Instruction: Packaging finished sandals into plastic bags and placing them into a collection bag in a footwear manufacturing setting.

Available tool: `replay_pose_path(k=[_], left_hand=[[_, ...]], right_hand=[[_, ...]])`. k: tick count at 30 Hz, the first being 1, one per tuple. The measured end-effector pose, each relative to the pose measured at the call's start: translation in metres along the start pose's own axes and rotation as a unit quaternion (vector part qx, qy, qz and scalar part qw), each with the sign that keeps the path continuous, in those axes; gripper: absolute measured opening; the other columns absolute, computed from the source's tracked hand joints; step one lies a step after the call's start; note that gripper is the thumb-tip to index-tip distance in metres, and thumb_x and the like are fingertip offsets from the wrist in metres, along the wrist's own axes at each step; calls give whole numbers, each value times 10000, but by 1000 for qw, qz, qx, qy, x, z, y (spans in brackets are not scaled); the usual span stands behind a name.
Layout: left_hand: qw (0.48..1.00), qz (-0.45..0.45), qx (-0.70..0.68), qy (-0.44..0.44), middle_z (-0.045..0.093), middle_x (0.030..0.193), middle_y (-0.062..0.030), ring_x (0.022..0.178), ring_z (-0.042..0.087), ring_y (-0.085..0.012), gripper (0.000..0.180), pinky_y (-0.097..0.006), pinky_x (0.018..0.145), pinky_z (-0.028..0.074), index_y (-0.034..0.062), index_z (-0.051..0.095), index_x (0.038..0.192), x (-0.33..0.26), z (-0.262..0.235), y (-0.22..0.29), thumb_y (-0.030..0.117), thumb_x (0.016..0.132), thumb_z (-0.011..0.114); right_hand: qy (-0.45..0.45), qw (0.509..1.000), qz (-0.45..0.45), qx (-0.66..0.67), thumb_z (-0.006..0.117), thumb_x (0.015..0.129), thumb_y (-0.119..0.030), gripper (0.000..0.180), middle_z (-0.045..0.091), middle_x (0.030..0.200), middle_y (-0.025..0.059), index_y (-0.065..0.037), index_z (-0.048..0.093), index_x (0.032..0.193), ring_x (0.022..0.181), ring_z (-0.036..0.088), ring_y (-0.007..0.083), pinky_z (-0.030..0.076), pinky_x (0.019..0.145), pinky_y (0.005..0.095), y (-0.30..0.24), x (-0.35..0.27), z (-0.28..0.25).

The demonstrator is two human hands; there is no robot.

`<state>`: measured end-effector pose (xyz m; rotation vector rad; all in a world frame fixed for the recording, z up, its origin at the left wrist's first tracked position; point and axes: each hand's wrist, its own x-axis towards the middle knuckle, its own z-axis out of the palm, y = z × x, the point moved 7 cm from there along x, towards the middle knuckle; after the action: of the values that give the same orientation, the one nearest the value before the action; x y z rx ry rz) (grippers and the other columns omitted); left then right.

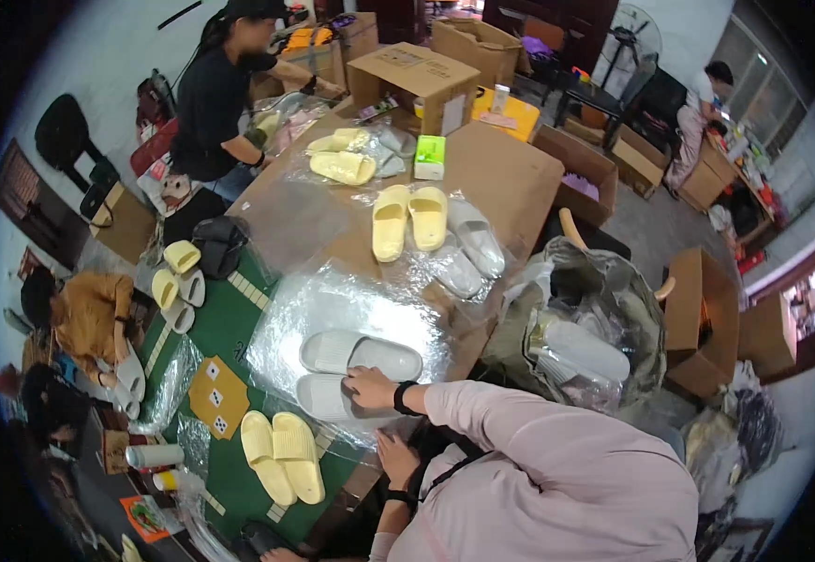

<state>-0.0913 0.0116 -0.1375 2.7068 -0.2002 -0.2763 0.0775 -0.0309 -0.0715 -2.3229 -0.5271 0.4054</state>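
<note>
A pair of grey slippers [384,352] lies on clear plastic sheets [323,304] at the table's near side. My right hand [368,387] reaches in from the right, its bent fingers on the nearer grey slipper [321,397]. Lower down, my left hand [395,459] is at the table edge by the plastic, fingers extended and nothing visible in them. Both wrists wear black bands. To the left of my hands a pair of yellow slippers [281,456] rests on the green tabletop. Farther off lie another yellow pair [409,222] and a grey pair [468,251] on cardboard.
A large bag of wrapped slippers [581,347] stands at the right, near open cartons [703,318]. At the back are a cardboard box [412,75], a green-white packet [430,156] and more yellow slippers [343,167]. Co-workers [215,122] work along the far and left sides.
</note>
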Motion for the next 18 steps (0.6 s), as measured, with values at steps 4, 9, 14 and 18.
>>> replay_pose_path(k=[4,9,14,18], left_hand=[[997,-44,39,-45,341,1305,-322,1244,283,-466,517,-481,1053,224,94,522,1189,6,-19,10,298,722,611],[974,140,176,29,470,1247,-196,1117,406,-497,460,-613,950,283,197,552,1173,12,9,-6,396,758,570],[980,159,120,23,541,1109,-169,990,512,-380,288,-492,822,418,146,616,1033,32,-15,17,224,765,548],[995,99,26,4,584,979,-141,894,549,-332,140,-439,752,443,95,640,851,41,-65,24,150,769,541]], right_hand=[[104,984,-68,127,550,744,-130,303,490,1039,172,5,551,1015,991,471,348,406,816,446,-19,-26,-50],[134,934,-83,320,549,781,-127,328,517,1092,149,32,555,1068,994,517,269,402,877,336,2,-78,-91],[134,910,99,380,464,825,-46,252,535,1014,57,46,592,1021,914,511,139,411,785,257,70,-140,-145],[185,881,47,433,453,805,18,289,526,1137,32,62,605,1047,858,499,88,400,694,209,65,-168,-195]])
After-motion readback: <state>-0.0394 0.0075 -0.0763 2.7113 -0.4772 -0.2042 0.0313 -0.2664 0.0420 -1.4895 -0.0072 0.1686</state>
